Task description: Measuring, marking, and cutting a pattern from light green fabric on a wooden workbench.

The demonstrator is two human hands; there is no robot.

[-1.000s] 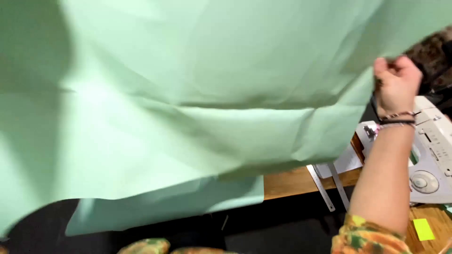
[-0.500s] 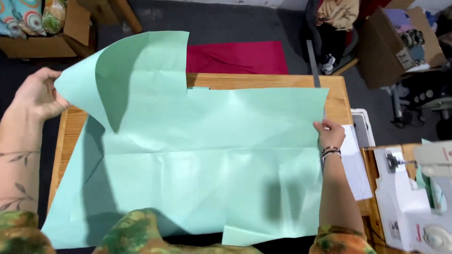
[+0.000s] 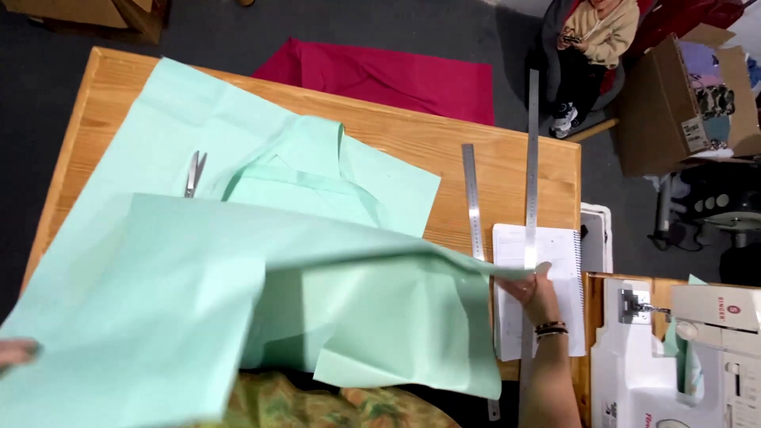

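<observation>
Mint-green cloth (image 3: 238,301) is lifted over the counter (image 3: 412,143), clamped by right grip (image 3: 533,287); left grip (image 3: 16,353), lower left, cannot be judged.

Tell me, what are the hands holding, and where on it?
Both hold the large mint-green sheet, lifted above the wooden table. The right hand pinches its right corner; the left hand, mostly hidden at the frame's edge, grips its left edge.

Matt green cloth (image 3: 238,301) (smooth), wooden table (image 3: 444,150).
</observation>
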